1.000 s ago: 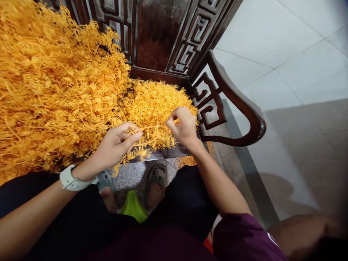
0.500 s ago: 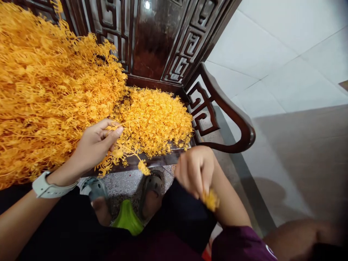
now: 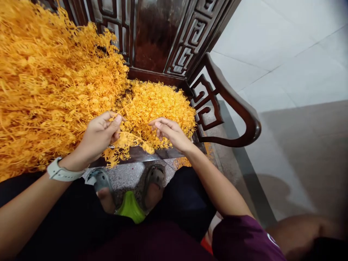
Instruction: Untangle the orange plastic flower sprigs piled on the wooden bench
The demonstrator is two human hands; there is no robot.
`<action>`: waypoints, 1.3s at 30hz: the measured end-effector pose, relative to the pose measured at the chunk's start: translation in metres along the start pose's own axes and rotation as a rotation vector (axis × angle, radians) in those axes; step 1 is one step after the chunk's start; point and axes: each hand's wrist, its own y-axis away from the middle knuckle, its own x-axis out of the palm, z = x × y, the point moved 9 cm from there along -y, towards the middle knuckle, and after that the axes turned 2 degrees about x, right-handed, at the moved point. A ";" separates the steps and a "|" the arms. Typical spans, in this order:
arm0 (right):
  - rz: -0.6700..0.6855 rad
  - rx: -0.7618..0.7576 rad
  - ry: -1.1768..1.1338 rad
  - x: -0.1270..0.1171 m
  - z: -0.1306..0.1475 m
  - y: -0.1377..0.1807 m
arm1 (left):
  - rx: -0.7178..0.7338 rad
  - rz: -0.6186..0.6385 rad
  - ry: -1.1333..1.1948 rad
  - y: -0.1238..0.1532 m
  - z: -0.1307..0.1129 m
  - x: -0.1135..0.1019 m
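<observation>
My left hand [image 3: 102, 132] is pinched shut on a yellow plastic flower sprig [image 3: 126, 139], whose branches hang below the fingers over the bench edge. To its right, my right hand [image 3: 170, 131] reaches in above a small pile of yellow flower pieces [image 3: 163, 99]. Its fingers are apart, and I see nothing in them. A much larger heap of yellow sprigs [image 3: 59, 94] lies left of and behind my left hand.
The heaps rest on a dark carved wooden bench [image 3: 152, 43] with a curved armrest [image 3: 251, 123] at the right. Below are my sandalled feet and a green plastic object [image 3: 132, 206]. Yellow bits lie on the floor [image 3: 182, 162]. Another person's bare limb [image 3: 301, 232] shows at lower right.
My right hand has moved from near my knee up and left to the small pile. The yellow piece that was in it is gone from its fingers. My left hand still holds its sprig.
</observation>
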 end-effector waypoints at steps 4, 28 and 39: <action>0.147 -0.046 0.114 0.019 0.001 0.001 | 0.005 -0.021 0.152 -0.001 0.001 -0.001; -0.299 -0.237 -0.127 -0.047 0.018 -0.002 | 0.189 -0.019 0.127 0.011 -0.010 0.004; -0.257 -0.054 -0.035 -0.102 0.016 0.007 | -0.013 -0.213 0.312 -0.011 -0.009 -0.035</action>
